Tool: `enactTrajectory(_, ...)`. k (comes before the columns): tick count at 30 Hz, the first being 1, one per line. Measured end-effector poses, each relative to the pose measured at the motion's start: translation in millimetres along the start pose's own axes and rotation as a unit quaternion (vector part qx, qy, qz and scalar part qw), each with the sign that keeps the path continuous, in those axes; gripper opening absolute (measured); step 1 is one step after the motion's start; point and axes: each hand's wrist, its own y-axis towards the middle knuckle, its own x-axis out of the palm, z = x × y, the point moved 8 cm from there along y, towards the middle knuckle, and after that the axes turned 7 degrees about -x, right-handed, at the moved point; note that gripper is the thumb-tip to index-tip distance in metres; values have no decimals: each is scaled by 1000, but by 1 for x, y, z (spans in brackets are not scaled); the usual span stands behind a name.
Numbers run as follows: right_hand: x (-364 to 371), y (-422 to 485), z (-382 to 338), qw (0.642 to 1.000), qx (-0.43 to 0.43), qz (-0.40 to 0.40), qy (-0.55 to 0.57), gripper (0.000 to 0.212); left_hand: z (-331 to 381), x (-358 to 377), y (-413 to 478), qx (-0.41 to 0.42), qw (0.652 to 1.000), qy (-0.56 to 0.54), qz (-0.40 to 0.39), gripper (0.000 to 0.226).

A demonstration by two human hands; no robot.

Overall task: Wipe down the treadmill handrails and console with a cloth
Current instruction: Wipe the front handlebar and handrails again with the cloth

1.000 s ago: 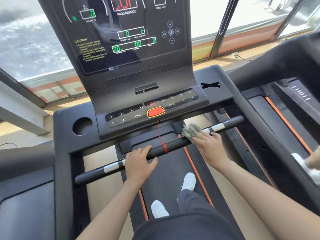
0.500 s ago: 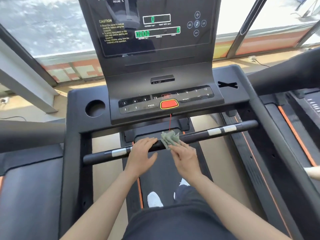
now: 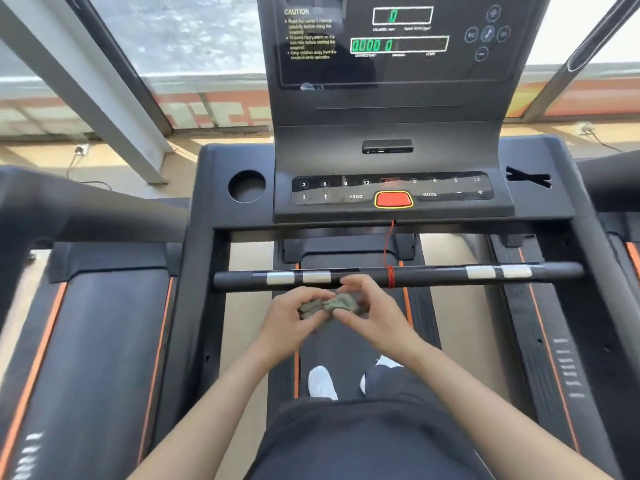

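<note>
A crumpled grey-green cloth (image 3: 329, 305) is bunched between both hands, just below and in front of the black front handrail bar (image 3: 433, 273). My left hand (image 3: 292, 318) pinches its left part and my right hand (image 3: 369, 311) grips its right part. Neither hand touches the bar. The bar carries white sensor bands and a coiled red safety cord (image 3: 390, 276). Above it sits the black console (image 3: 391, 192) with a red stop button (image 3: 393, 199) and a lit display (image 3: 398, 45).
A round cup holder (image 3: 246, 186) is at the console's left. Side handrails run down at left (image 3: 204, 289) and right (image 3: 602, 289). Neighbouring treadmills (image 3: 104, 341) stand on both sides. My white shoes (image 3: 322, 382) stand on the belt. Windows lie behind.
Both hands have left the handrail bar and come together below it, holding the cloth between them. The view has shifted left and down.
</note>
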Motion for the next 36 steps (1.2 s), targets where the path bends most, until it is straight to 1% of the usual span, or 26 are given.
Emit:
enactTrajectory(2, -11, 10, 8, 995, -25, 16, -100, 56, -4, -30, 0, -9, 996, 54, 74, 25)
enactTrajectory(3, -19, 15, 11, 982, -45, 34, -178, 60, -8, -51, -1, -15, 988, 82, 128, 23)
enactTrajectory(5, -38, 23, 21, 941, -64, 74, -324, 62, -11, -93, -5, -12, 957, 156, 243, 23)
enactTrajectory(6, -46, 27, 28, 923, -58, 89, -370, 62, -11, -111, -7, -5, 936, 202, 288, 25)
enactTrajectory(7, -53, 30, 36, 908, -46, 99, -404, 63, -12, -125, -7, -1, 915, 250, 317, 27)
enactTrajectory(8, -58, 32, 46, 897, -31, 100, -430, 63, -17, -134, -6, -4, 898, 291, 329, 29)
enactTrajectory(10, -64, 32, 65, 881, -8, 93, -464, 61, -33, -138, 1, -34, 881, 347, 319, 33)
enactTrajectory(12, -68, 32, 75, 871, -11, 94, -482, 56, -46, -126, 5, -49, 879, 370, 296, 30)
enactTrajectory(15, -71, 34, 77, 867, -21, 94, -490, 52, -51, -114, 10, -50, 884, 360, 294, 22)
enactTrajectory(18, -76, 37, 78, 865, -18, 73, -497, 48, -49, -110, 18, -52, 891, 344, 292, 19)
enactTrajectory(21, -79, 38, 79, 867, -25, 69, -492, 44, -38, -85, 26, -28, 909, 322, 263, 19)
enactTrajectory(25, -80, 41, 82, 881, -14, 65, -469, 45, -11, -14, 38, 44, 942, 270, 192, 20)
enactTrajectory(28, -83, 43, 88, 890, 1, 47, -454, 51, 9, 48, 49, 87, 958, 243, 124, 29)
enactTrajectory(30, -84, 44, 90, 893, -1, 35, -449, 56, 20, 78, 56, 103, 961, 241, 89, 38)
enactTrajectory(32, -85, 44, 90, 896, -11, 36, -442, 58, 24, 89, 62, 108, 961, 240, 81, 41)
enactTrajectory(34, -85, 44, 90, 898, -17, 41, -437, 58, 22, 84, 66, 112, 961, 238, 88, 30)
enactTrajectory(36, -85, 45, 91, 899, -17, 41, -436, 57, 18, 67, 67, 109, 955, 251, 114, 17)
